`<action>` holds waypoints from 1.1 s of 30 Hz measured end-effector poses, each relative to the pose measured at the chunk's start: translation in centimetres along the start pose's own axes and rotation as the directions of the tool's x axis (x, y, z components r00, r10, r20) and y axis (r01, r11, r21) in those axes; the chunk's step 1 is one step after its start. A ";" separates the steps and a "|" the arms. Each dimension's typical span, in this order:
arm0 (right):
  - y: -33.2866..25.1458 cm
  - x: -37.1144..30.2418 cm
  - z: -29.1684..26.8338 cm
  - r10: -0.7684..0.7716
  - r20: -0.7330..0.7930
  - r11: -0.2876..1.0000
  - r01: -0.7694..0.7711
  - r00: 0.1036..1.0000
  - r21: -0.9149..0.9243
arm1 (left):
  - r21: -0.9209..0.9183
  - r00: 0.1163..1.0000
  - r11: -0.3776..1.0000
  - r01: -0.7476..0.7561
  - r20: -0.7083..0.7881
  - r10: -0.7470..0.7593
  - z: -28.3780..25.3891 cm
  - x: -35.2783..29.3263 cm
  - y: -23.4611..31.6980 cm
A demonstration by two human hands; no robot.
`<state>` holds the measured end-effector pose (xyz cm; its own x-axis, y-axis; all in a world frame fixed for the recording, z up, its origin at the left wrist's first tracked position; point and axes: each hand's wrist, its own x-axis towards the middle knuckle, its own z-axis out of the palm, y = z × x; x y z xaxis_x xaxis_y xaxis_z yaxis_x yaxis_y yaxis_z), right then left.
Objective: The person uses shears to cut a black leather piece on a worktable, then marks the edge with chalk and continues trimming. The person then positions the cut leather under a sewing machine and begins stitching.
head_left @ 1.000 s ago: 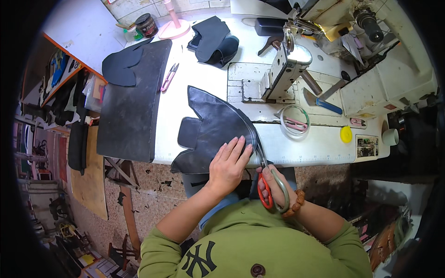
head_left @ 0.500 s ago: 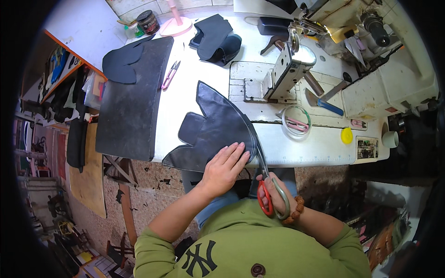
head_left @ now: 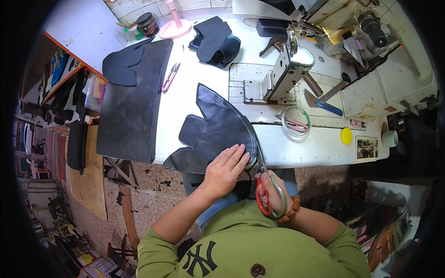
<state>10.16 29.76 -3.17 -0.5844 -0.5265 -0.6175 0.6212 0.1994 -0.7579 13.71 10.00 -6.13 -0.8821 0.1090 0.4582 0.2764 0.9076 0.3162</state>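
A black leather piece with pointed lobes and a pale line along its curved right side lies on the white work table, overhanging the front edge slightly. Flat on its lower right part rests my left hand, fingers stretched out and holding nothing. My right hand grips a large pair of scissors by its loops, one red and one greenish grey. The blades point away from me along the right edge of the leather. How far apart they are is hard to see.
A sewing machine stands at the back right. Close to it are a blue-handled hammer, a round clear dish and a yellow cap. On the left lie a black board, pink thread snips and dark cut pieces.
My right hand and the scissors' loops have shifted slightly left. My left hand stays flat on the leather, which looks almost unmoved.
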 end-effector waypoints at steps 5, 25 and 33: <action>-0.2 -0.7 -1.4 -0.051 0.016 0.984 0.053 0.999 -0.168 | -0.021 0.999 1.000 -0.007 0.051 0.008 -1.0 0.0 -0.2; -0.4 0.1 -1.6 -0.094 0.071 0.971 0.107 0.993 -0.214 | -0.078 0.977 0.986 0.146 0.165 -0.132 -1.6 -0.3 1.8; -0.9 -0.8 -2.2 -0.057 0.106 0.940 0.089 0.993 -0.331 | -0.103 0.977 0.985 0.138 0.176 -0.118 -2.0 -0.7 1.7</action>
<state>8.93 31.80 -2.51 -0.5599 -0.6219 -0.5475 0.3588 0.4136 -0.8368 15.57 10.68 -4.21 -0.9620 0.0705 0.2637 0.1898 0.8671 0.4606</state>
